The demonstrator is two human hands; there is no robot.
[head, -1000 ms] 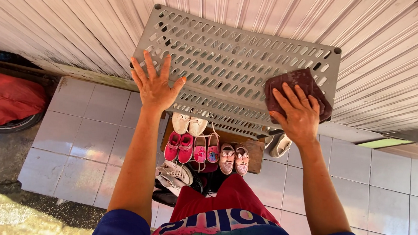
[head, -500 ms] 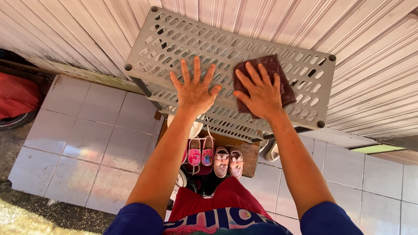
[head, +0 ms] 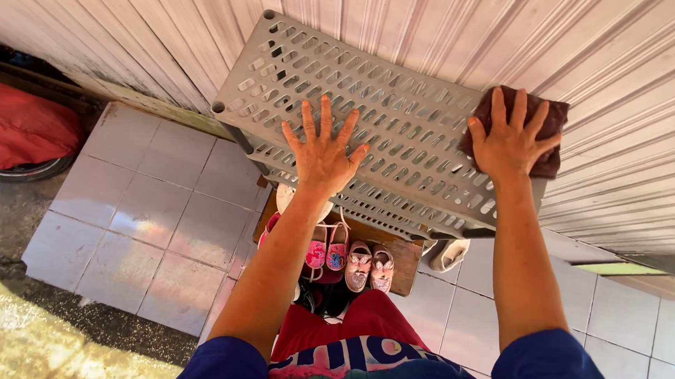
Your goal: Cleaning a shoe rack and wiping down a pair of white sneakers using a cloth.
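Observation:
A grey perforated plastic shelf (head: 374, 98) stands against a ribbed white metal shutter. My left hand (head: 322, 153) lies flat on the shelf's top near its middle front, fingers spread and holding nothing. My right hand (head: 512, 142) presses a dark brown cloth (head: 548, 132) onto the shelf's far right corner. A lower grey tier (head: 399, 210) shows just under the front edge.
Under the shelf, small pink and beige children's shoes (head: 349, 256) sit in a row on a wooden board (head: 407, 260). A white shoe (head: 449, 253) lies to the right. Pale floor tiles (head: 149, 209) surround it. A red cover over a wheel (head: 13, 131) is at far left.
My right hand has slid the brown cloth from the shelf's middle to its far right corner. My left hand stayed near the middle front.

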